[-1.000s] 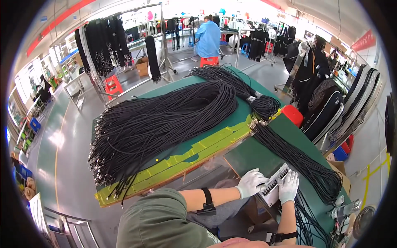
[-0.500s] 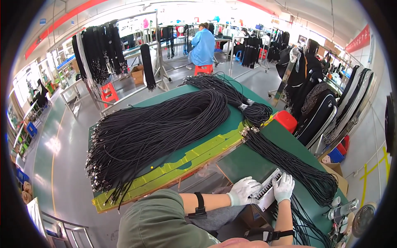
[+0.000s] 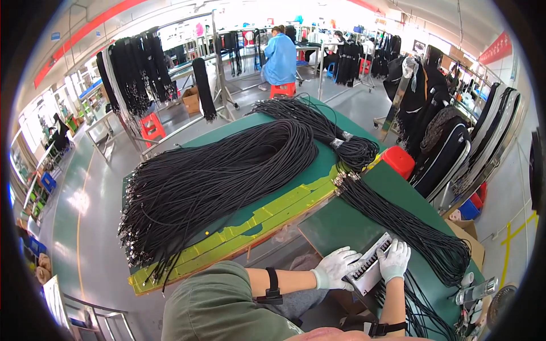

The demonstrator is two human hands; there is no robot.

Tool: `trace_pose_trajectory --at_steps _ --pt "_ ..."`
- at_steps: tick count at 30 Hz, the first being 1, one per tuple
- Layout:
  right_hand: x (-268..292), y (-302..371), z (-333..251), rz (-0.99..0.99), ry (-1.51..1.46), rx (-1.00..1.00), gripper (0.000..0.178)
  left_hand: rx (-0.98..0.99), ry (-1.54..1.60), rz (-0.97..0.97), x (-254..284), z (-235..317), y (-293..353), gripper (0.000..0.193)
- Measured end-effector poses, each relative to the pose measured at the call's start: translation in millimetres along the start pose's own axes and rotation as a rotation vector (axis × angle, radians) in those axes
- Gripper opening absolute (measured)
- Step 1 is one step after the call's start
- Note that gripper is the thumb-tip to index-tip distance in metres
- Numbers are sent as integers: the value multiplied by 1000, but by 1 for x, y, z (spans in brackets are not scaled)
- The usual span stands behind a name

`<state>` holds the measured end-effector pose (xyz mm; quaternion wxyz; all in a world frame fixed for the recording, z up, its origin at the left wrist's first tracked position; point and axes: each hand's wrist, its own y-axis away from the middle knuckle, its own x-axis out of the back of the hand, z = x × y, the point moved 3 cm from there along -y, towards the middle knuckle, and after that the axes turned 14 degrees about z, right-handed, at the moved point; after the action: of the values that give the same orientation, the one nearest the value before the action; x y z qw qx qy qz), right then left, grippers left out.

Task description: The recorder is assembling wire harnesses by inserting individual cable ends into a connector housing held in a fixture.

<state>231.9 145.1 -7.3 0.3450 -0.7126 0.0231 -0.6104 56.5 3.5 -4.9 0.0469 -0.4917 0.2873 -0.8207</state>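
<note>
Both my hands wear white gloves. In front of me lies a narrow white metal holder (image 3: 372, 263) with a row of small black pieces along its top. My left hand (image 3: 336, 268) grips its near left end, fingers bent over the edge. At the far right end, the fingers of my right hand (image 3: 394, 261) are drawn together against the row; whatever lies between them is hidden. Several black cords (image 3: 418, 310) hang from below the holder's right side. A long bundle of black cords with metal ends (image 3: 406, 224) lies just beyond on the green table (image 3: 318, 227).
A large looped heap of black cords (image 3: 227, 170) covers the farther table, beside a tied bundle (image 3: 355, 153). A red stool (image 3: 398, 162) stands behind. Clear jars (image 3: 478, 291) sit at the right edge. Racks hold hanging cords (image 3: 136, 71); a person in blue (image 3: 280, 58) sits far off.
The holder has tilted slightly, showing more of its near side. My right hand has shifted a little to the right, its fingers bending closer together. The view has moved slightly.
</note>
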Motion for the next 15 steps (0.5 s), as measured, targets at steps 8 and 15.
trace_pose_trajectory --at_steps 8,15 --pt "5 -2 -4 -42 -10 -20 77 13 30 47 -3 -3 0 90" --pt "1 0 -2 -49 4 -27 77 30 40 58 -6 -4 -2 85"
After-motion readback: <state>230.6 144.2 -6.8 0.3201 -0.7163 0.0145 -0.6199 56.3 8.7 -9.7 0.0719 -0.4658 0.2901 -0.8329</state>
